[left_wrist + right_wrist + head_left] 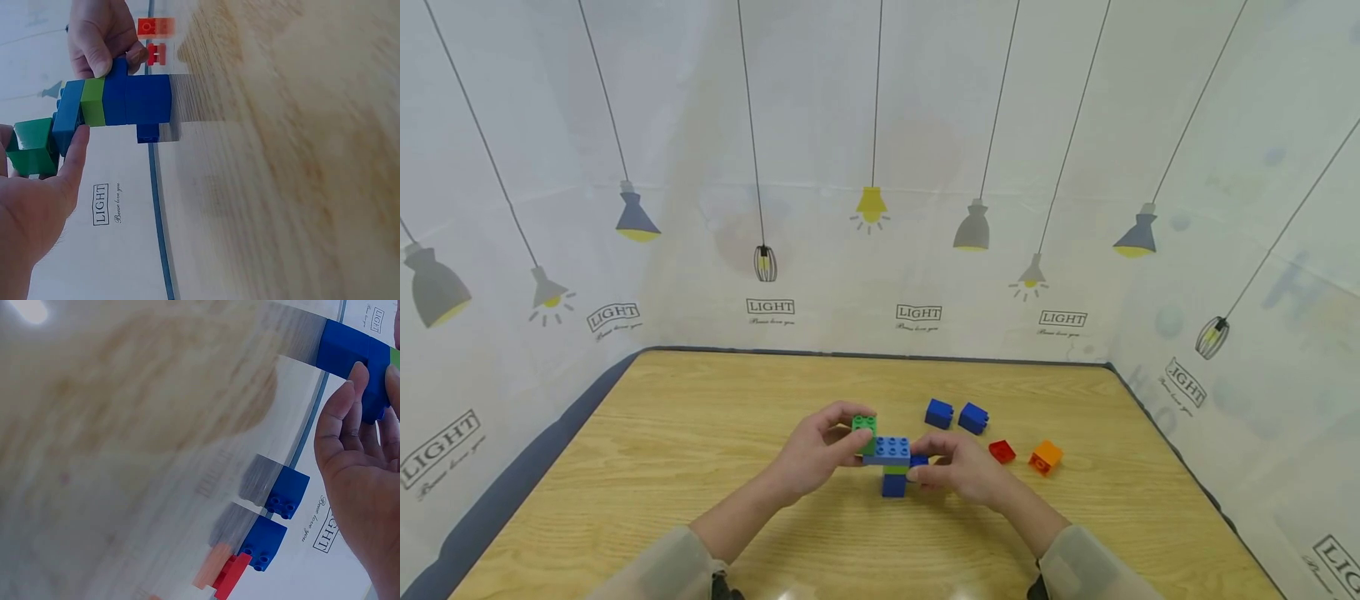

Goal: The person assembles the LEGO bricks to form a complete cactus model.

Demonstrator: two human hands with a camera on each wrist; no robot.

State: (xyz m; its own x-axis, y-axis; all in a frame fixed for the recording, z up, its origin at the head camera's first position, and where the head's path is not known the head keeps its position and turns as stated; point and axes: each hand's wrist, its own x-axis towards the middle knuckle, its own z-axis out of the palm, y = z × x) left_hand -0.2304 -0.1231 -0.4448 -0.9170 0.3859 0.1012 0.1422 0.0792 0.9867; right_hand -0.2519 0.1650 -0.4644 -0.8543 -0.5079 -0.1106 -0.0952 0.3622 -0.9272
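Both hands on the brick stack (889, 463), mid-table, just in front of me. Left hand (817, 450) curls round the green brick (864, 432) at the stack's top-left; in the left wrist view the thumb lies along the light-blue plate. Right hand (958, 467) pinches the stack's lower right side, fingers curled on a small dark-blue piece (918, 459) jutting out toward that hand.

Handling, my guess: hard plastic, light, stiff, a bit slick on the smooth faces. It won't crush, but stud joints can pop apart if twisted or levered. Best hold is across flat side faces near a joint, one hand per half, pushing straight along the studs, no bending.

Looks: dark-blue base brick standing on the table (700, 433), lime-green layer over it, then a wider light-blue studded plate w/ green brick hanging off its left end.

Beyond the right hand: two blue bricks (956, 415) side by side, then a red brick (1002, 452) and an orange brick (1045, 457) further right, all apart from the stack.
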